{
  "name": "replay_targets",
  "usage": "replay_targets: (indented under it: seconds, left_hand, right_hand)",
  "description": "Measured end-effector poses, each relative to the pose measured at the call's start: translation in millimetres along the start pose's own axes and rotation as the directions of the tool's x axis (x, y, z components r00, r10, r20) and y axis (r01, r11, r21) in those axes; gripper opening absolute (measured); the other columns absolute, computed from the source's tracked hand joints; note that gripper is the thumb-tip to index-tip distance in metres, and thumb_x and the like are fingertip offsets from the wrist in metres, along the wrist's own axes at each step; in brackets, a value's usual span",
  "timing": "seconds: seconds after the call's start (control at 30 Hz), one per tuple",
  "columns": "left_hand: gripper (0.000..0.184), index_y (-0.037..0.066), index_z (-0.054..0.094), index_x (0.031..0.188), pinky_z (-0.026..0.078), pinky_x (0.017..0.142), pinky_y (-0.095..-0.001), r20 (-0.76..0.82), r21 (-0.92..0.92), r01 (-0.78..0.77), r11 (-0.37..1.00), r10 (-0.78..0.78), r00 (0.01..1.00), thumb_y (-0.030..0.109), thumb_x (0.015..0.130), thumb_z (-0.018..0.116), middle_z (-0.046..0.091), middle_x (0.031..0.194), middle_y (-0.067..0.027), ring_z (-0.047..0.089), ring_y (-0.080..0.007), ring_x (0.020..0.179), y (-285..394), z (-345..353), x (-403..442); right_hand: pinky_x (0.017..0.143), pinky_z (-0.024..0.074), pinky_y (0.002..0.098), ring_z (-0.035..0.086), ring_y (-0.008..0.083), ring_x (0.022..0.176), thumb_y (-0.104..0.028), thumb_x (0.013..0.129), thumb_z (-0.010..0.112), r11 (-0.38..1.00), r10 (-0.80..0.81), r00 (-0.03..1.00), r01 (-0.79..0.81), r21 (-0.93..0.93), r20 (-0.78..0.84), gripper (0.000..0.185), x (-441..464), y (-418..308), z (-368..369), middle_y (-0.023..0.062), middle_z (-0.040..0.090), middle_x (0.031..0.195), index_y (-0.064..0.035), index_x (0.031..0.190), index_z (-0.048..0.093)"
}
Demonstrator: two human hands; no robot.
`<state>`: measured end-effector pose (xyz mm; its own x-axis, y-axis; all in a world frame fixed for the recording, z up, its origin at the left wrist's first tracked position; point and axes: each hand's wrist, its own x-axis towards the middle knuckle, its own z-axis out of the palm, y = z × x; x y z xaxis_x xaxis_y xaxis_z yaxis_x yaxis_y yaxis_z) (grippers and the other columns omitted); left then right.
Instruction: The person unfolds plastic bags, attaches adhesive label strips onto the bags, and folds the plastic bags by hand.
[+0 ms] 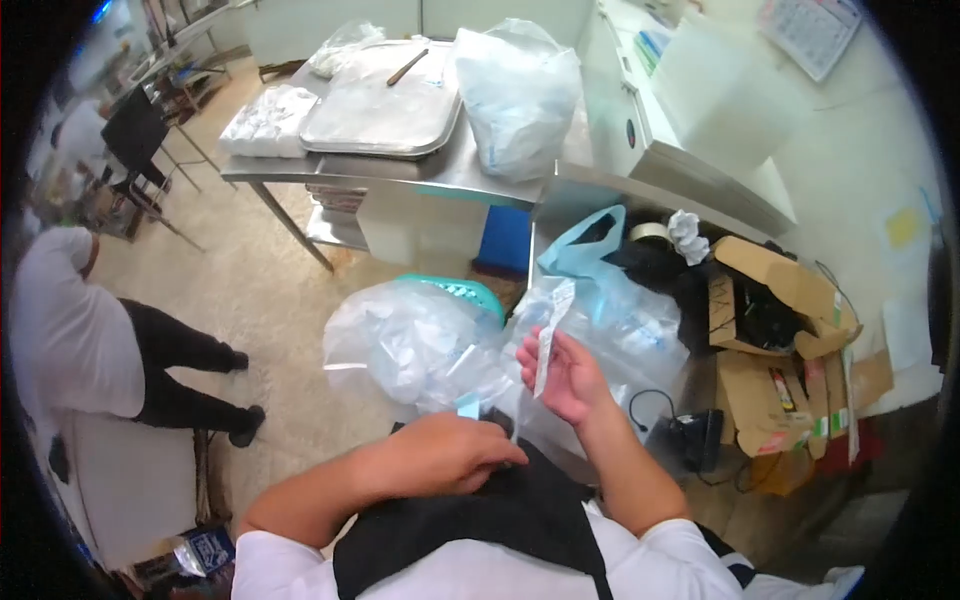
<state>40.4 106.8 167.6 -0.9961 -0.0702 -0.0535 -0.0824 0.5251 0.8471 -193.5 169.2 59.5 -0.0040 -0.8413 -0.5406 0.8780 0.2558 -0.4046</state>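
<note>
My right hand (570, 378) is raised in front of my chest, palm turned up and fingers curled. It holds a narrow white strip of paper (545, 362), with faint marks on it, that stands up past the fingers. Lower and to the left, my left hand (455, 455) is closed with its back to me, close to my black apron (470, 540). A small light-blue piece (468, 406) shows just beyond its knuckles; whether the fingers hold it is hidden. Clear plastic bags (430, 345) lie bunched beyond both hands.
A teal basket (487, 297) sits behind the bags. A steel table (480, 187) carries a metal tray (330, 140) and a full white bag (515, 95). On the right are opened cardboard boxes (770, 400) and a blue plastic bag (590, 245). Another person (75, 330) stands at left.
</note>
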Motion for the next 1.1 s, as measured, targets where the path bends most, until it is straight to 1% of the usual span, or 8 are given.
replay_targets:
  seconds: [0.17,0.4,0.47,0.57,0.67,0.73,0.87,1.1]
  left_hand:
    - [0.039,0.01,0.064,0.114,0.05,0.081,-0.0395,-0.07,-0.173,0.044,0.984,-0.057,0.996,0.002,0.076,0.061,0.065,0.097,-0.0127,0.063,-0.032,0.09,-12,6,-23]
    - [0.034,0.011,0.066,0.112,0.049,0.084,-0.0405,0.064,0.029,0.06,0.998,-0.062,0.996,0.004,0.079,0.063,0.065,0.104,-0.0127,0.061,-0.0328,0.098,-5,12,-14]
    - [0.031,0.011,0.067,0.108,0.048,0.083,-0.0411,-0.003,0.001,-0.034,0.999,0.034,0.999,0.004,0.079,0.062,0.065,0.101,-0.0131,0.061,-0.032,0.095,-15,21,-16]
    - [0.026,0.005,0.067,0.108,0.045,0.091,-0.0399,-0.148,-0.366,-0.216,0.905,0.173,0.974,0.021,0.091,0.055,0.065,0.112,-0.0143,0.062,-0.0285,0.098,-39,25,-21]
    - [0.052,-0.002,0.066,0.107,0.04,0.099,-0.0391,-0.154,-0.829,0.033,0.558,-0.285,0.946,0.042,0.099,0.04,0.06,0.125,-0.0172,0.06,-0.0284,0.106,-114,12,-28]
    - [0.071,-0.008,0.061,0.112,0.04,0.1,-0.0383,-0.119,-0.919,0.08,0.386,-0.466,0.877,0.053,0.099,0.026,0.059,0.127,-0.0181,0.059,-0.0298,0.112,-105,-7,-18]
    - [0.064,-0.004,0.051,0.126,0.044,0.098,-0.0407,-0.019,-0.995,0.014,0.096,-0.337,0.941,0.05,0.1,0.029,0.062,0.12,-0.0186,0.06,-0.0298,0.112,-75,-32,7]
    - [0.06,-0.002,0.047,0.132,0.049,0.092,-0.0432,-0.162,-0.982,-0.096,0.161,-0.474,0.865,0.046,0.099,0.033,0.063,0.117,-0.0216,0.063,-0.0325,0.106,-65,-40,16]
  right_hand:
    - [0.084,0.0498,0.0373,0.064,0.0253,0.101,-0.035,0.092,0.06,0.994,-0.099,0.993,0.101,-0.037,0.066,0.041,-7,-16,32,0.0098,0.066,0.106,-0.0078,0.121,0.055]
    - [0.065,0.0461,0.0323,0.058,0.0161,0.069,-0.033,0.089,0.064,0.996,-0.091,0.934,0.079,0.049,0.345,0.048,-5,-41,66,0.0024,0.059,0.081,-0.0064,0.127,0.05]
    - [0.058,0.0408,0.0291,0.049,0.0108,0.059,-0.026,0.088,0.066,0.965,-0.119,0.922,0.195,-0.177,0.368,0.047,-15,-46,81,0.0,0.053,0.073,-0.0042,0.127,0.052]
    - [0.064,0.0452,0.0293,0.055,0.0113,0.068,-0.016,0.089,0.064,0.748,-0.097,0.846,0.41,-0.523,0.524,0.042,-24,-41,85,0.0032,0.058,0.079,-0.0024,0.127,0.054]
    - [0.076,0.0493,0.0355,0.061,0.0192,0.082,-0.016,0.092,0.059,0.162,-0.032,0.738,0.669,-0.725,0.674,0.037,-37,-10,107,0.0078,0.062,0.087,-0.004,0.127,0.054]
    - [0.086,0.0483,0.0399,0.062,0.0275,0.096,-0.018,0.094,0.056,-0.005,0.027,0.532,0.847,-0.532,0.847,0.029,-30,19,123,0.0117,0.063,0.093,-0.0052,0.12,0.059]
    - [0.089,0.0475,0.0449,0.059,0.036,0.107,-0.009,0.083,0.059,-0.333,0.431,0.757,0.639,-0.693,0.491,0.035,-24,61,112,0.0155,0.06,0.117,-0.0142,0.117,0.064]
    - [0.077,0.0515,0.0477,0.064,0.0378,0.089,-0.02,0.081,0.059,-0.352,0.173,0.74,0.663,-0.661,0.65,0.024,-5,74,70,0.0201,0.066,0.099,-0.0094,0.101,0.066]
